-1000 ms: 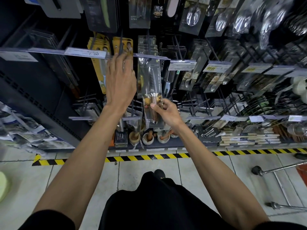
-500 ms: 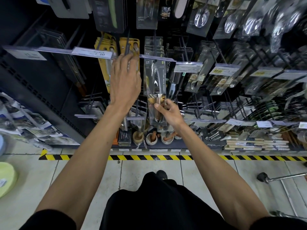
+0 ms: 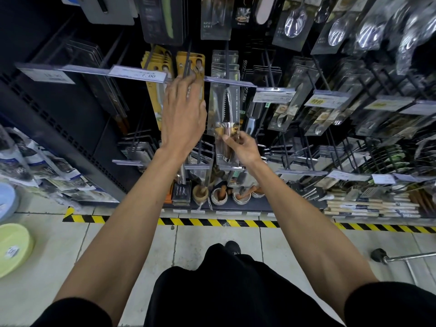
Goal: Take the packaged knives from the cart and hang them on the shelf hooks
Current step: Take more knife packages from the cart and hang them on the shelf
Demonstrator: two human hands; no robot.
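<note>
A serrated, wooden-handled knife in a clear plastic pack (image 3: pixel 225 119) hangs upright beneath the black shelf hook (image 3: pixel 227 60).

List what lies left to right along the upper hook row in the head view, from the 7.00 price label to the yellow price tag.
In order: white price label → left hand → packaged knife, pinched low down by the right hand → packaged spoon → yellow price tag.

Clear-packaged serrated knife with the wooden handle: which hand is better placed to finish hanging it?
Right, probably. The right hand pinches the clear-packaged serrated knife at its wooden handle, top up by the price rail. The left hand rests, fingers straight, on the yellow package beside it.
</note>
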